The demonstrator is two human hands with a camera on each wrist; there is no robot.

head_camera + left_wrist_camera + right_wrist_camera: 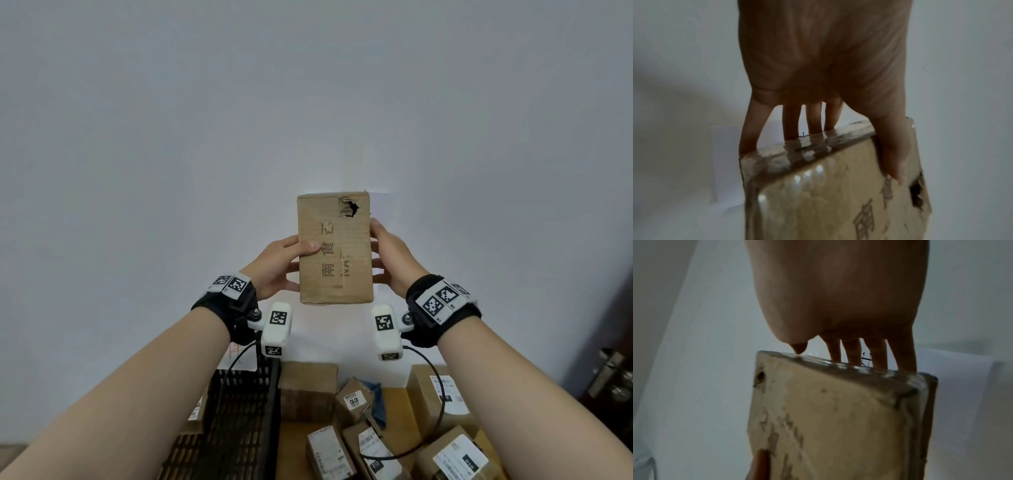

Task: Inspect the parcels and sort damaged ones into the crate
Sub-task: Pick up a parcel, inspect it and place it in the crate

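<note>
I hold a flat brown cardboard parcel [335, 248] upright in front of the white wall, well above the table. A torn black hole [349, 207] gapes near its upper right corner. My left hand [281, 263] grips the parcel's left edge, thumb across the printed front, fingers behind. My right hand [390, 258] grips the right edge, fingers behind the parcel. The left wrist view shows the tape-covered parcel [828, 194] with the thumb [892, 154] on its face. In the right wrist view the parcel [838, 418] is under the thumb tip. The black slatted crate [236, 421] stands below on the left.
On the wooden table [394, 394] lie several other cardboard parcels with labels, such as one marked 1010 [354, 401] and a larger box [442, 394] at right. A blue cloth [375, 390] lies among them. A door with a metal handle [613, 373] is at far right.
</note>
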